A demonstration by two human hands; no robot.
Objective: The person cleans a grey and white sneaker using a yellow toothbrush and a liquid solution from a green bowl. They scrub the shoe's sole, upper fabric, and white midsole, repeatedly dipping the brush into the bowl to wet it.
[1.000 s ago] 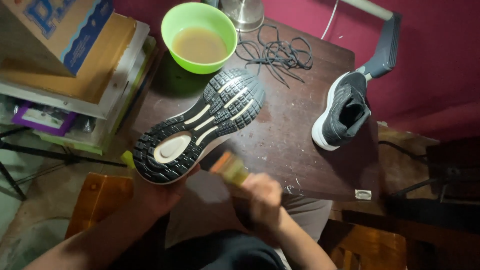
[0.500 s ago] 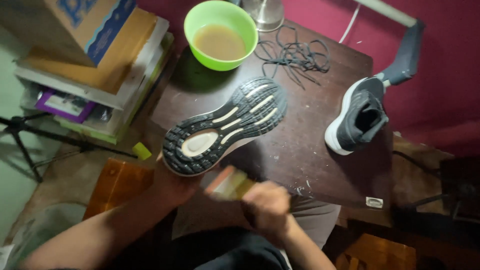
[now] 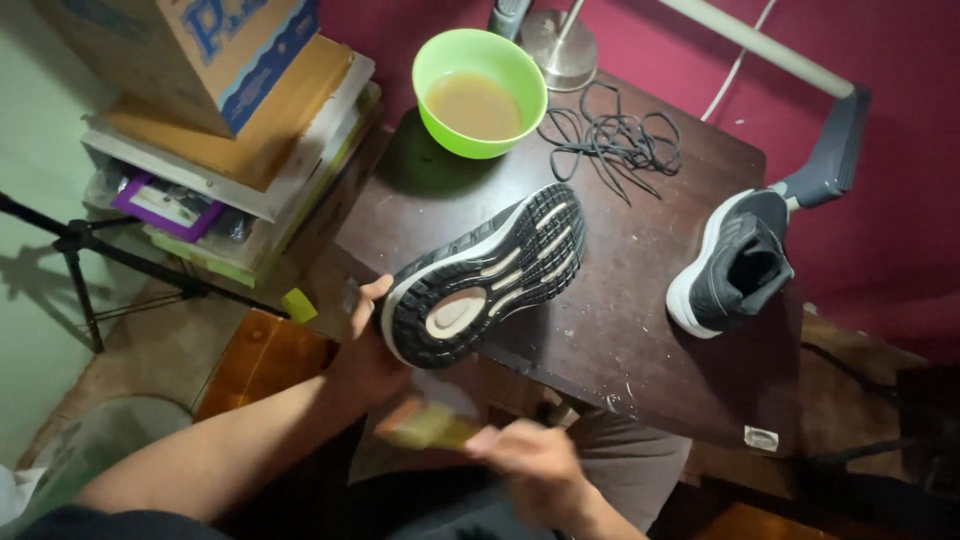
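Head view: looking down on a dark brown wooden table [image 3: 640, 330] with scuffed, dusty marks on its top.
Left hand [image 3: 365, 355]: wrapped around the heel end of a black running shoe with a white-edged, ridged black sole [image 3: 485, 275], which is turned sole up and tilted, heel off the near table edge and toe over the tabletop.
Right hand [image 3: 535, 465]: blurred by motion below the table edge, closed on a small brush with a yellowish-green body [image 3: 430, 428]; the bristle end cannot be made out.
Brush and sole: apart at this moment, the brush just below the heel.
Liquid: a lime-green plastic bowl of cloudy brown water [image 3: 480, 92] stands at the far left corner of the table, close to its edge.
Loose items: a tangle of dark shoelaces [image 3: 615, 142] lies just right of the bowl; a second black shoe with a white sole [image 3: 735, 265] sits upright by the right edge, partly overhanging.
Beside the table: a stack of cardboard boxes and books [image 3: 230, 130] on the left, near the bowl.
Risk, spill: my guess is that a hard stroke jolting the table could slop the bowl, wetting the boxes.
Risk, grip: one-handed hold at the heel only; a strong push from the brush could twist the shoe loose.
Risk, splatter: fast strokes may flick dirty drops onto the lap below.
Risk, second shoe: a shaken table could tip it off the edge.
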